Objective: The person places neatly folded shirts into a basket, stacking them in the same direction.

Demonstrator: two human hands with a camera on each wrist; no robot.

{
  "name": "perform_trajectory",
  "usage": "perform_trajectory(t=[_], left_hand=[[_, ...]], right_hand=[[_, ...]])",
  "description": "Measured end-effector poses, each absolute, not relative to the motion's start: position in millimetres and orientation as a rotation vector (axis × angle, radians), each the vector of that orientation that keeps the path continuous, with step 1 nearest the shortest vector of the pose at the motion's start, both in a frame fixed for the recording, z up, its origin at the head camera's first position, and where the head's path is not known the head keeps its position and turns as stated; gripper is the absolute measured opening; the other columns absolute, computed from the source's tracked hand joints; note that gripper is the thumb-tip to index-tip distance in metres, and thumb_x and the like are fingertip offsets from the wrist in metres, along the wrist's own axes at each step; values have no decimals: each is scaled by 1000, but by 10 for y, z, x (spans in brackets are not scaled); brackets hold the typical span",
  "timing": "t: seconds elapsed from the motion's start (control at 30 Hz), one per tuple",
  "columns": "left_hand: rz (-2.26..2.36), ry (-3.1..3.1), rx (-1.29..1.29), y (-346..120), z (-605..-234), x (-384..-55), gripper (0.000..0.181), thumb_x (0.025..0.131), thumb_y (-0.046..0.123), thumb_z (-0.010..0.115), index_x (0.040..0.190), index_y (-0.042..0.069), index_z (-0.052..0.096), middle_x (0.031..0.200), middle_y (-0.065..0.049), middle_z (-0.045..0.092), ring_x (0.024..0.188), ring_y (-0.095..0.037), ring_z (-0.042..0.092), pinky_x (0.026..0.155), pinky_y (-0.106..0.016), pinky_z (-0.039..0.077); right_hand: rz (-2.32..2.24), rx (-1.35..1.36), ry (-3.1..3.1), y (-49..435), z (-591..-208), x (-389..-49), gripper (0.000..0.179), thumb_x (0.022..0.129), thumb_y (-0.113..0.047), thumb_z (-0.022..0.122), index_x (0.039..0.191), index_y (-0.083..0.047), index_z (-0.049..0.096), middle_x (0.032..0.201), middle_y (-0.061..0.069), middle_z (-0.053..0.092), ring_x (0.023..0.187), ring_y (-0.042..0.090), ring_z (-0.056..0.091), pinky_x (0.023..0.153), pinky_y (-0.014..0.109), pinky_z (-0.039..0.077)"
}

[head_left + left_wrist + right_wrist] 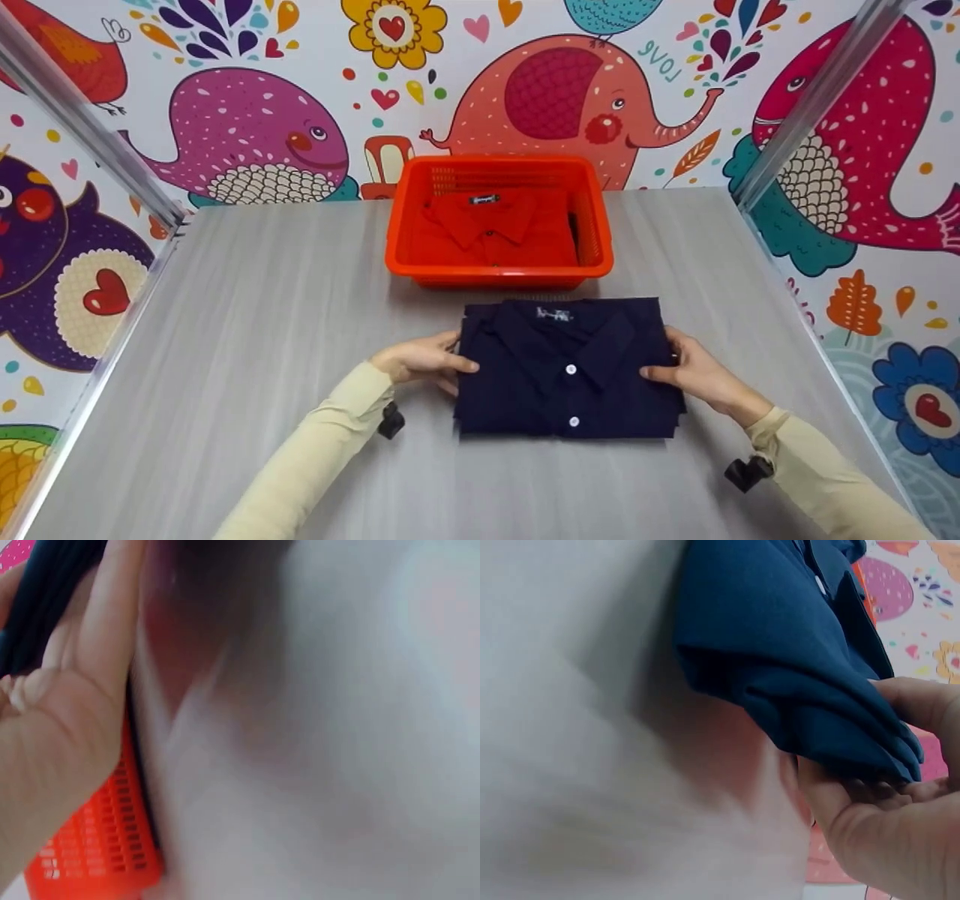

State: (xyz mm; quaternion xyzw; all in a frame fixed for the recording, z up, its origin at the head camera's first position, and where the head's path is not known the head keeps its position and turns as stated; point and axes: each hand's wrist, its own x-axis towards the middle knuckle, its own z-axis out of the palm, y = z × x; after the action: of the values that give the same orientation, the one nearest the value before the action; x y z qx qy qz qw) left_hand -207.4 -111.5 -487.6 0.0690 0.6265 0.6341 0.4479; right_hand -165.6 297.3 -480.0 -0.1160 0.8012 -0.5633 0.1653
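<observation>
A folded navy shirt (pixel 525 397) with a collar and white buttons is held between both hands, in front of the basket. My left hand (pixel 427 361) grips its left edge, thumb on top and fingers beneath. On the opposite edge my right hand (pixel 701 371) pinches the cloth the same way. The right wrist view shows the shirt's folded layers (pixel 802 697) raised over the table, between thumb and fingers of the right hand (pixel 885 817). In the left wrist view, the left hand (pixel 67 705) holds dark cloth (pixel 45 600); much of that view is blurred.
Behind the shirt stands an orange plastic basket (pixel 499 271) with a folded red shirt (pixel 487 236) inside; something dark shows at its right side. The grey wood-grain table (pixel 285 300) runs up to walls with cartoon animals. Metal posts (pixel 817 97) rise at both back corners.
</observation>
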Motion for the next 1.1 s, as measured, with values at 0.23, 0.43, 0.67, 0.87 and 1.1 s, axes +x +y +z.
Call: perform_trajectory(t=[0.23, 0.43, 0.67, 0.87, 1.1], left_hand=[[1585, 1523, 264, -1381, -4795, -2007, 69, 94, 3, 57, 150, 1, 17, 125, -23, 56, 101, -30, 63, 80, -46, 53], [1580, 1584, 307, -1537, -4696, -2005, 56, 96, 4, 54, 143, -5, 25, 110, -14, 63, 92, -24, 65, 77, -43, 55], [1546, 1734, 343, -1623, -4532, -2079, 62, 94, 6, 56, 147, -2, 25, 112, -13, 60, 79, -19, 63, 71, -39, 55], [1555, 1810, 392, -1665, -4352, -2189, 57, 94, 2, 55, 145, -3, 30, 110, -17, 63, 79, -22, 66, 72, -46, 55], [1566, 1939, 419, -1720, -4088, -2386, 47, 94, -1, 53, 138, -5, 38, 104, -17, 66, 77, -23, 68, 71, -45, 56]], right_hand=[[-1638, -416, 2264, 2792, -4725, -1623, 72, 82, 4, 70, 141, 15, 29, 128, 29, 51, 107, 18, 58, 87, 25, 47], [-1617, -456, 2297, 2697, -4634, -1622, 72, 82, 4, 70, 141, 13, 29, 125, 28, 53, 105, 21, 60, 84, 27, 50], [-1540, -484, 2334, 2614, -4481, -1703, 73, 84, 0, 71, 143, 9, 29, 125, 23, 54, 105, 25, 59, 84, 28, 50], [-1502, -515, 2381, 2539, -4313, -1859, 70, 85, 0, 70, 142, 9, 31, 125, 23, 54, 106, 27, 58, 84, 28, 50], [-1481, -497, 2432, 2399, -4113, -2116, 63, 85, 1, 68, 137, 11, 34, 126, 24, 53, 110, 31, 55, 86, 26, 48]])
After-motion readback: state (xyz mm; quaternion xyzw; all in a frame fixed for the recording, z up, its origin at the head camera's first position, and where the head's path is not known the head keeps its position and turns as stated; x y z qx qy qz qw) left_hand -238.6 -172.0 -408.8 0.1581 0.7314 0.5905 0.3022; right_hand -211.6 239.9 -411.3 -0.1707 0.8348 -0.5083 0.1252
